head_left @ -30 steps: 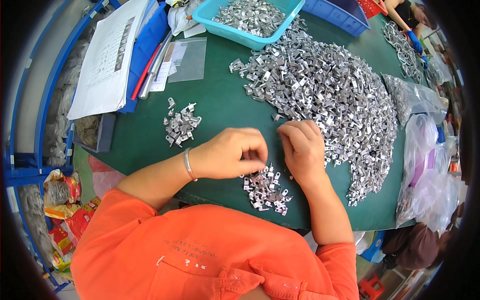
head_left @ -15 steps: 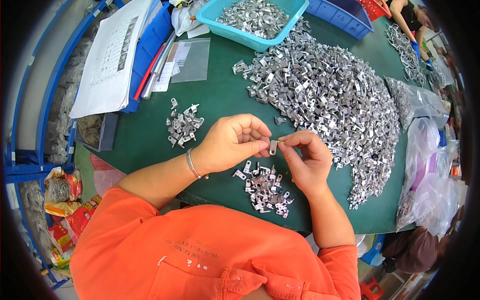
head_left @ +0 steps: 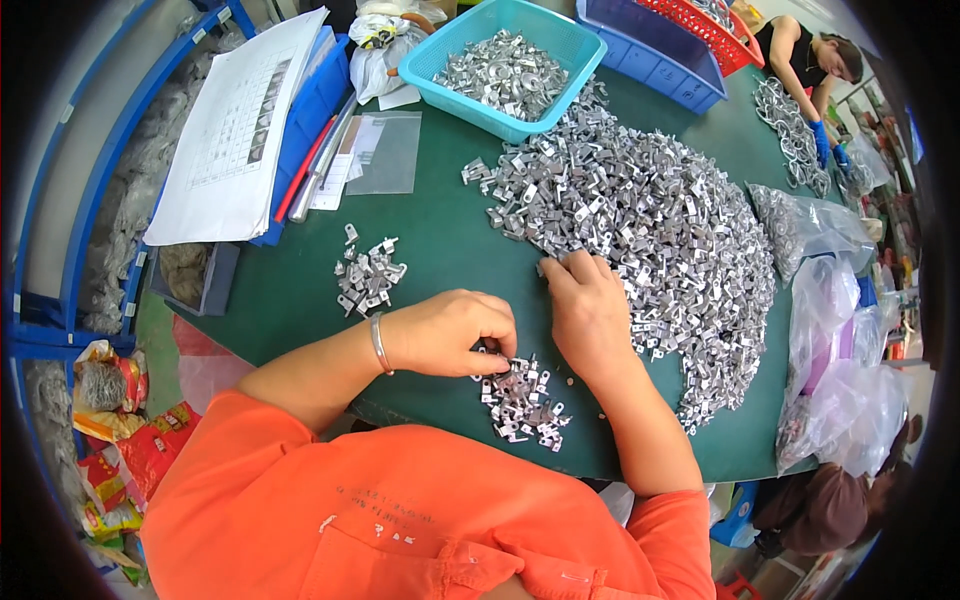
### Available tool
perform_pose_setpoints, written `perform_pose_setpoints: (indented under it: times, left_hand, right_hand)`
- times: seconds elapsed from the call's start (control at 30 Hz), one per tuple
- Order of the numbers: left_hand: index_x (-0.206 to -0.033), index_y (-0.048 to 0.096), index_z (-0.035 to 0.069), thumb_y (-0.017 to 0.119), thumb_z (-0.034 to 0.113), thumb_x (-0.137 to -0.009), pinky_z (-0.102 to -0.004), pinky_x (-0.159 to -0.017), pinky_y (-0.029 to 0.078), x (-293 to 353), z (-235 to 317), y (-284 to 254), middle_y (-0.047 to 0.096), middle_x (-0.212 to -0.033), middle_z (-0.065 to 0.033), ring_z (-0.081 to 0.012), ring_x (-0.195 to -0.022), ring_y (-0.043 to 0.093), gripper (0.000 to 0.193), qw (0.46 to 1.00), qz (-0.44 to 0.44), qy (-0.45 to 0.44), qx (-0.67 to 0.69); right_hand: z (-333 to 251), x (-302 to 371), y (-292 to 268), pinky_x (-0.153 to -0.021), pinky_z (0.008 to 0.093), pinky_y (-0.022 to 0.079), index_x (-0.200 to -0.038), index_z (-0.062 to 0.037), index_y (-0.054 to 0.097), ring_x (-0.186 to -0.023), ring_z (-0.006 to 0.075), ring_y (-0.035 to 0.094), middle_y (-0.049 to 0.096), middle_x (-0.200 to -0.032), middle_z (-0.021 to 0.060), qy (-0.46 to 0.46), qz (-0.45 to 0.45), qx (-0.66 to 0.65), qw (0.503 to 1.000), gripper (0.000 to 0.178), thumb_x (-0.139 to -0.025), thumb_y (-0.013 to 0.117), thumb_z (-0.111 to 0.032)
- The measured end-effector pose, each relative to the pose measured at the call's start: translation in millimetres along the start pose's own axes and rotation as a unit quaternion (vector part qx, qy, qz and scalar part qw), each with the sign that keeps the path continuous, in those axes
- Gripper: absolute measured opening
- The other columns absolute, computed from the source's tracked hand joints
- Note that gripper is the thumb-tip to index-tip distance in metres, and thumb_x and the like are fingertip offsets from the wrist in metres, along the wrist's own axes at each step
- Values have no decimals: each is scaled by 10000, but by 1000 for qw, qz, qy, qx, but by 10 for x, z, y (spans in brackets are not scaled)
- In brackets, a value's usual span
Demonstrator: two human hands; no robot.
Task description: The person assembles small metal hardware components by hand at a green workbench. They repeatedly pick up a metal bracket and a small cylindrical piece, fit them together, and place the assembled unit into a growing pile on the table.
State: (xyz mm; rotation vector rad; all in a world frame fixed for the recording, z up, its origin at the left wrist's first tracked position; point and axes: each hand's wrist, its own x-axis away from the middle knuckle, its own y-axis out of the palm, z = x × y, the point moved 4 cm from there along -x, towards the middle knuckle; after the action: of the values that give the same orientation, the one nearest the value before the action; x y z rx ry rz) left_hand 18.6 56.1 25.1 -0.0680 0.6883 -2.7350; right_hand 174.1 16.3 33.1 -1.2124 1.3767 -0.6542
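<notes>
My left hand (head_left: 455,333) is at the near small pile of metal brackets (head_left: 525,405), thumb and fingers curled together over its far left edge. Whatever lies between those fingertips is mostly hidden. Farther right, my right hand (head_left: 590,308) reaches the left edge of the large heap of small metal brackets (head_left: 670,230). Its fingers are bent and drawn together at the heap, back of the hand up, so the fingertips' hold cannot be seen. The brackets are silvery, flat tabs with a hole. A second small pile of brackets (head_left: 368,275) lies beyond my left forearm.
On the green table (head_left: 290,300), a turquoise basket (head_left: 500,125) of metal parts stands behind the heap, beside a blue bin (head_left: 650,65). Papers (head_left: 225,150) lean at the left. Plastic bags (head_left: 825,350) line the right edge. A person with blue gloves (head_left: 820,140) works at far right.
My hands have parted from around one bracket. The left came down to the near pile, while the right turned over and reached to the heap's edge. The view shifted slightly.
</notes>
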Motion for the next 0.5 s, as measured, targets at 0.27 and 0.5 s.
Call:
perform_pose_setpoints:
  times: [0.27,0.5]
  left_hand:
    - [-1043,585,3,719,75,-840,-252,-702,532,1,-128,38,618,-956,-74,-119,-816,621,253,952,142,-138,234]
    - [-1070,578,-22,648,0,-884,-254,-708,559,-23,-85,55,667,-904,-78,-136,-778,670,200,914,127,-109,370]
  right_hand:
    - [-92,169,-126,-650,351,510,-945,-24,593,-820,298,630,621,-970,116,33,-11,-284,958,206,-765,678,26]
    - [-126,387,-86,-622,260,529,-1057,-29,542,-749,171,648,643,-917,87,76,99,-390,912,370,-755,740,52]
